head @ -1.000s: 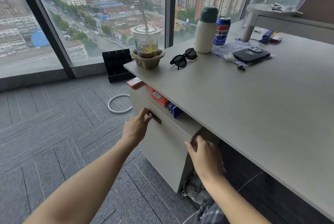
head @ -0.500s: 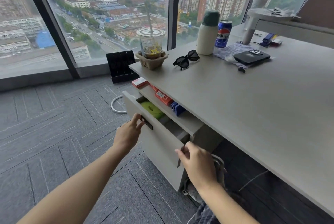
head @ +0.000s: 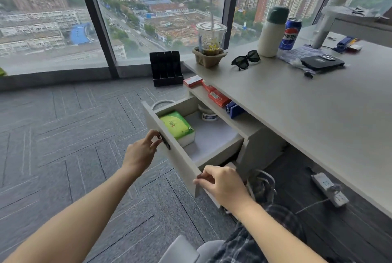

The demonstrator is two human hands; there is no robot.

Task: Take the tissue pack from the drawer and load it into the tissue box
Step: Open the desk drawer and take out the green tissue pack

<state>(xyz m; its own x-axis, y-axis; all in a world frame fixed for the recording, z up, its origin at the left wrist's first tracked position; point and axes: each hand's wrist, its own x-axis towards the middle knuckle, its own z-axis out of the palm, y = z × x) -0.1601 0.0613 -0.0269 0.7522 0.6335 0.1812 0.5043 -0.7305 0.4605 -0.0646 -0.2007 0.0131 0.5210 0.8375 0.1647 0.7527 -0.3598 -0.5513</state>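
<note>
The grey drawer [head: 176, 156] under the desk stands pulled far out. A green and white tissue pack [head: 177, 128] lies inside it, against the front left. My left hand [head: 142, 152] pinches the black handle [head: 165, 141] on the drawer front. My right hand [head: 222, 186] grips the drawer front's near right corner. No tissue box is in view.
A white jar [head: 207, 113] sits at the drawer's back. Red boxes [head: 218, 98] and a blue item lie on the shelf above. On the desk [head: 307, 118] stand a cup in a holder [head: 210, 50], sunglasses [head: 246, 60], bottle, can, black pouch. A black rack [head: 165, 68] and power strip [head: 329, 188] are on the floor.
The drawer went from shut to far open, both hands drawing it toward me. The tissue pack and the white jar inside have come into view.
</note>
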